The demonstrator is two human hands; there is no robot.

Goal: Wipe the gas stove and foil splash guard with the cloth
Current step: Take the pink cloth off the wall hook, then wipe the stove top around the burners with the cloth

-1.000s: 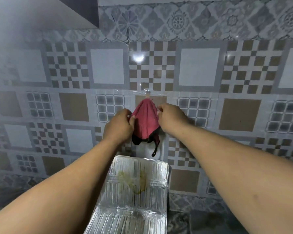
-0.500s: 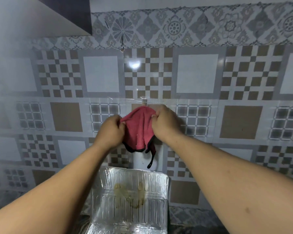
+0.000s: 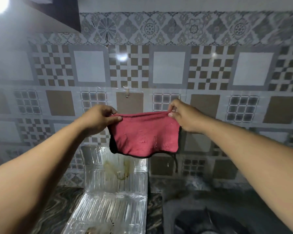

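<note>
In the head view, a red cloth with a dark edge is held spread out in front of the tiled wall. Its top left corner is pinched by the left hand, its top right corner by the right hand. A small hook is seen on the wall just above. Below the cloth, a stained foil splash guard is stood on the counter.

dim | lamp glare top-left | tile reflections | blurred, warped edges
</note>
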